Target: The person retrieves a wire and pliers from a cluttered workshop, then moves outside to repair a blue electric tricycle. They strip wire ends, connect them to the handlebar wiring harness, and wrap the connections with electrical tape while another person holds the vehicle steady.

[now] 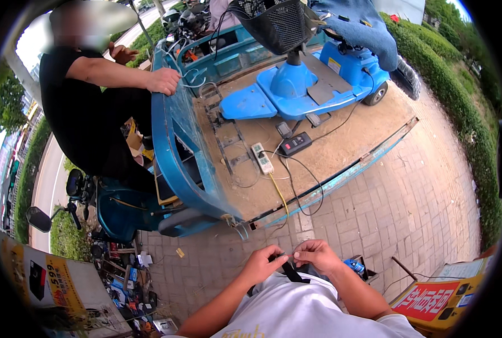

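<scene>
Right up close, a black strap [289,270] was pinched at chest height between the left hand [260,263] and right hand [317,255], fingers curled shut on it, probably so it could be worked on. Lower right, a yellow box with a red label [438,301] was parked; lower left, a yellow-and-white sign board [59,287]. Further off, a white power strip [262,158] and black charger [296,143] were laid on the blue cart bed [341,152], handy to the blue scooter [313,79].

Both hands [289,260] pinch a black strap [292,272] before a blue cart [177,135].
</scene>
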`<action>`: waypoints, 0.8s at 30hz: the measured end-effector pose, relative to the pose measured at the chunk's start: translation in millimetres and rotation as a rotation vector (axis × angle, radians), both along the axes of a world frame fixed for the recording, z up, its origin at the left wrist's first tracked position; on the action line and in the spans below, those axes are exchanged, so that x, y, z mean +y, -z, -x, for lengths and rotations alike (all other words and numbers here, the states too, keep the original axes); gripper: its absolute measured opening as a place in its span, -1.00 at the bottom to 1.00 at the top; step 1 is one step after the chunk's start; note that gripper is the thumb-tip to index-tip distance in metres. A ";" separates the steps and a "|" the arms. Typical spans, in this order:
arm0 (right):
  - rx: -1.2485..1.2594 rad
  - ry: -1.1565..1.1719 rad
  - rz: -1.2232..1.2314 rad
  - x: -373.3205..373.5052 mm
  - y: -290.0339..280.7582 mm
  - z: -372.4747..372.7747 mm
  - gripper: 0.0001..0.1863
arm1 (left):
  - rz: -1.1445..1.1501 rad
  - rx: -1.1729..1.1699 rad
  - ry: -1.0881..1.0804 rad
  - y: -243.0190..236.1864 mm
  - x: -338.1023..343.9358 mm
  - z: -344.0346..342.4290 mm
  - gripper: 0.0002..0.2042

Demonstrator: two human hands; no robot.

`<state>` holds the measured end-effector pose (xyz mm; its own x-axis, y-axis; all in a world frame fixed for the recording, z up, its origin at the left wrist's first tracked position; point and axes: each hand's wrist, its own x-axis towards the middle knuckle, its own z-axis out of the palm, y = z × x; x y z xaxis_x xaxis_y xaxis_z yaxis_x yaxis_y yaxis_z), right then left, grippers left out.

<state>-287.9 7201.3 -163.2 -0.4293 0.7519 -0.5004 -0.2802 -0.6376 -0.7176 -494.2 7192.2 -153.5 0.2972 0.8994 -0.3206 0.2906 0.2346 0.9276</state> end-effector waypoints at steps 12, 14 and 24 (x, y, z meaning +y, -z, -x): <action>0.291 -0.158 -0.370 41.3 12.3 25.6 -0.91 | 0.270 -0.650 -0.705 -7.3 -34.0 -31.8 -0.88; 0.332 0.104 -0.228 58.6 20.6 43.7 -0.90 | 0.240 -0.607 -0.900 -0.8 -52.3 -18.7 -0.88; -0.500 0.353 -0.037 247.0 86.8 -18.8 -0.32 | 0.135 -0.562 -1.197 31.8 -126.0 46.6 -0.90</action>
